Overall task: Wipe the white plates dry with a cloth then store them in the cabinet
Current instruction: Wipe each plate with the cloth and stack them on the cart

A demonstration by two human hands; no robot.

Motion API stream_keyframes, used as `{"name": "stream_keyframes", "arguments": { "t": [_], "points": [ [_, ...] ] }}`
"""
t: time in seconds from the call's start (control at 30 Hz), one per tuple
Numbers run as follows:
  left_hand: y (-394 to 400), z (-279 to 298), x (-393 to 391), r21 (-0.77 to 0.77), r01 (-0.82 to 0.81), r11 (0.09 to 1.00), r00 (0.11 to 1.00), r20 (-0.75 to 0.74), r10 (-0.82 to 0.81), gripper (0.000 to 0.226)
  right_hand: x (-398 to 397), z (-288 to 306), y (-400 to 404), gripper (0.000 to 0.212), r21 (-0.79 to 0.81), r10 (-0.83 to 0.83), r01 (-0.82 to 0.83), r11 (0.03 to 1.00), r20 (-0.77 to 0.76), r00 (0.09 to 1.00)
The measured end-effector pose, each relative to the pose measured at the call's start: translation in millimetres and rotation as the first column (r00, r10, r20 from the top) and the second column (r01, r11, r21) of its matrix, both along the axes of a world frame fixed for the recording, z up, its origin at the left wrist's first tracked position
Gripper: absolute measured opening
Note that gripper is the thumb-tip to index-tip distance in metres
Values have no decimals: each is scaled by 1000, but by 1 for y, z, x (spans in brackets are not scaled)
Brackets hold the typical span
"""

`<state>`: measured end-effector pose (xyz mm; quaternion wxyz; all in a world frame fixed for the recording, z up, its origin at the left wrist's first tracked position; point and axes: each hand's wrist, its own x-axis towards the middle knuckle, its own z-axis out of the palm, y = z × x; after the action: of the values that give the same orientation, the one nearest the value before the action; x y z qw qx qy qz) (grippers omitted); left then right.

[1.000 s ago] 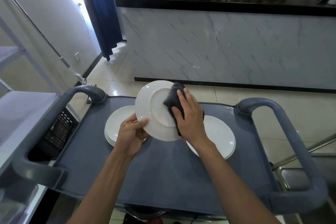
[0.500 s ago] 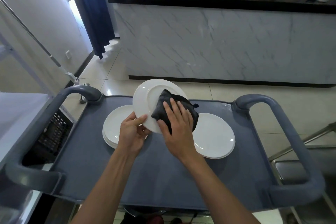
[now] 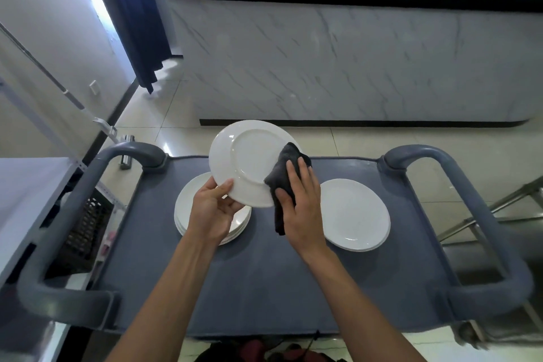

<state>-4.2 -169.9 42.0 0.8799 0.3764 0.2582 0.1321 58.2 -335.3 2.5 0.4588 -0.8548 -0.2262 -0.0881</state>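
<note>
A white plate point(image 3: 246, 156) is tilted up above the grey cart point(image 3: 264, 288), its underside facing me. My left hand point(image 3: 213, 209) grips its lower left rim, thumb on the face. My right hand point(image 3: 299, 206) holds a dark cloth point(image 3: 283, 179) against the plate's lower right rim, with part of the cloth hanging below the hand. A stack of white plates point(image 3: 188, 209) lies on the cart under my left hand. Two more white plates point(image 3: 355, 214) lie stacked to the right.
The cart has thick grey handles on the left point(image 3: 58, 214) and right point(image 3: 476, 214). A marble-fronted counter point(image 3: 352, 62) stands across the tiled floor. A white shelf unit point(image 3: 26, 194) is at the left, a metal frame point(image 3: 499, 209) at the right.
The cloth and my right hand slid from the plate's middle to its lower right rim. The plate now shows more of its face. The camera view tilted slightly.
</note>
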Motion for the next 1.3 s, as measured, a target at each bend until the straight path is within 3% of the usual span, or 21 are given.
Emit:
{"name": "stream_keyframes", "arguments": {
  "t": [0.3, 0.6, 1.0, 1.17, 1.23, 1.3],
  "points": [
    [34, -2, 5, 82, 178, 981, 984, -11, -177, 23, 27, 24, 4, 56, 142, -81, 102, 985, -144, 986],
    [59, -5, 11, 90, 283, 955, 959, 4, -285, 29, 40, 39, 9, 57, 218, -186, 221, 951, -171, 968],
    [61, -2, 40, 295, 405, 865, 914, -89, -397, 26, 28, 31, -10, 56, 142, -360, 381, 914, -153, 920],
    [40, 7, 69, 509, 444, 737, 890, -153, -429, 22, 22, 28, -35, 55, 130, -450, 466, 875, -137, 883],
    [23, 8, 80, 635, 423, 647, 889, -150, -433, 19, 20, 27, -46, 55, 135, -462, 480, 867, -145, 875],
    [4, 8, 90, 773, 390, 500, 892, -183, -413, 22, 18, 27, -56, 55, 151, -461, 487, 860, -177, 870]
  ]
}}
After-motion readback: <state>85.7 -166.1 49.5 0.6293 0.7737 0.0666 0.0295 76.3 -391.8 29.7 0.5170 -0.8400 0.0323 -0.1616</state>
